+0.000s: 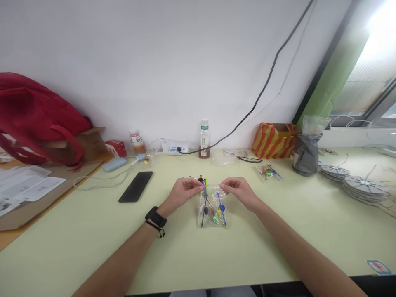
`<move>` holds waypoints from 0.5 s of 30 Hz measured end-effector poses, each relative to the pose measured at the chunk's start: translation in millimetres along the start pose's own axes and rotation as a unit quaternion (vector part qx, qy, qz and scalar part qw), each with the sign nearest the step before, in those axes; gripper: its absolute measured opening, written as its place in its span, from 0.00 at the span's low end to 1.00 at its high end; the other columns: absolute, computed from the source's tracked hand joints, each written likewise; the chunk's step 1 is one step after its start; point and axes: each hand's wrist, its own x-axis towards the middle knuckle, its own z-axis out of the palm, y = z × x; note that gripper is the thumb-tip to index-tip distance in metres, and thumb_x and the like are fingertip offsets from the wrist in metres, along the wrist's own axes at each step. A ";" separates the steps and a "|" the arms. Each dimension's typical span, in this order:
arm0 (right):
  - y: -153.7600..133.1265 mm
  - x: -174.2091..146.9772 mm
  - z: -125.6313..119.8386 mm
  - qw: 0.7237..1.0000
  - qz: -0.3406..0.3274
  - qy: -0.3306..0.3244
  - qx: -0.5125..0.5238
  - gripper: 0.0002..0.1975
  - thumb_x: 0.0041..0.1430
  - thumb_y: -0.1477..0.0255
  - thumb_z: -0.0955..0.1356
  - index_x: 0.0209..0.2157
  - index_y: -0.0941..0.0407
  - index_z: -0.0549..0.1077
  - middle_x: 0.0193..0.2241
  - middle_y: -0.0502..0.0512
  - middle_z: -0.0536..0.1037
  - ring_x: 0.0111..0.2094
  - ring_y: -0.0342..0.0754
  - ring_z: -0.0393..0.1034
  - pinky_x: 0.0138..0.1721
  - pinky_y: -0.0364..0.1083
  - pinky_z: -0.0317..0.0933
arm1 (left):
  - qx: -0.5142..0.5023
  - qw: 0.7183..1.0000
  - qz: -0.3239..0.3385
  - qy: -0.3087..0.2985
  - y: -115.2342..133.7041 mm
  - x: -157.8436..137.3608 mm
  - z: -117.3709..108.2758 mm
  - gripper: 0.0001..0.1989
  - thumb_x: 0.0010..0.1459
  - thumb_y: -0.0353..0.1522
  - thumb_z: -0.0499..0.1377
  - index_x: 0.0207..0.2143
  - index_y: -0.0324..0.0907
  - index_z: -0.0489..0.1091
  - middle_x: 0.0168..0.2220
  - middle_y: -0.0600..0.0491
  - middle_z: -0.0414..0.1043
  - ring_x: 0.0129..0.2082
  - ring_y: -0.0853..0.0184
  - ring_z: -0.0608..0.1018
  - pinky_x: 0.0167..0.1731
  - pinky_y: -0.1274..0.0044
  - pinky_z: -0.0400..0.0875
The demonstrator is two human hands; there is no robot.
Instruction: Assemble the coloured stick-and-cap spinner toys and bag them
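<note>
A clear plastic bag (212, 222) hangs between my two hands, with small coloured plastic parts inside: blue, black, green, red and yellow pieces. My left hand (185, 192) pinches its upper left corner between thumb and fingers. At the upper right corner, my right hand (239, 190) pinches the bag in the same way. Just behind the bag's top edge lie more small coloured parts (201, 180), partly hidden by my left hand and the bag.
A black phone (135, 187) lies left of my hands. Behind stand a drink bottle (204, 140) and a power strip (175, 147). Another bag of parts (268, 171), glasses (250, 159), a striped bag (274, 140) and stacked metallic discs (365, 189) are to the right.
</note>
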 end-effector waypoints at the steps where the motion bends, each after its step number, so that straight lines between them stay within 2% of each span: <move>1: -0.3 -0.1 0.1 1.000 0.001 0.000 0.002 0.16 0.51 0.57 0.76 0.30 0.57 0.81 0.25 0.51 0.76 0.28 0.45 0.65 0.33 0.47 0.60 | 0.003 1.000 0.004 -0.001 -0.7 0.4 -0.6 0.14 0.54 0.40 0.71 0.36 0.39 0.81 0.36 0.47 0.82 0.35 0.64 0.81 0.38 0.75 0.76; 5: 0.5 0.0 0.8 1.000 0.004 0.007 0.004 0.16 0.50 0.59 0.76 0.34 0.56 0.83 0.25 0.52 0.77 0.29 0.46 0.66 0.34 0.47 0.61 | 0.003 1.000 0.008 -0.004 -0.2 0.6 -1.6 0.14 0.55 0.40 0.70 0.38 0.39 0.81 0.36 0.48 0.82 0.34 0.66 0.81 0.37 0.77 0.74; 9: 4.6 1.3 -1.6 1.000 0.008 0.023 0.014 0.15 0.50 0.62 0.76 0.38 0.55 0.84 0.25 0.51 0.77 0.31 0.47 0.67 0.37 0.48 0.61 | -0.021 1.000 -0.018 0.007 2.7 -0.1 -1.5 0.15 0.53 0.40 0.71 0.38 0.39 0.82 0.35 0.47 0.83 0.33 0.65 0.81 0.35 0.77 0.73; 12: 7.5 2.0 -2.5 0.999 -0.011 0.012 0.033 0.12 0.51 0.64 0.75 0.37 0.54 0.85 0.30 0.52 0.78 0.33 0.46 0.68 0.40 0.48 0.61 | -0.058 0.997 -0.048 0.027 1.9 -0.2 -1.1 0.13 0.52 0.38 0.71 0.36 0.39 0.83 0.35 0.46 0.83 0.36 0.63 0.82 0.37 0.76 0.74; 15: 7.4 1.4 -1.3 0.999 -0.039 0.007 0.036 0.09 0.54 0.65 0.73 0.33 0.53 0.85 0.30 0.53 0.77 0.34 0.47 0.68 0.41 0.48 0.62 | -0.082 0.995 -0.052 0.029 -1.5 0.1 -0.9 0.11 0.52 0.37 0.70 0.34 0.39 0.83 0.36 0.45 0.83 0.37 0.63 0.82 0.38 0.76 0.74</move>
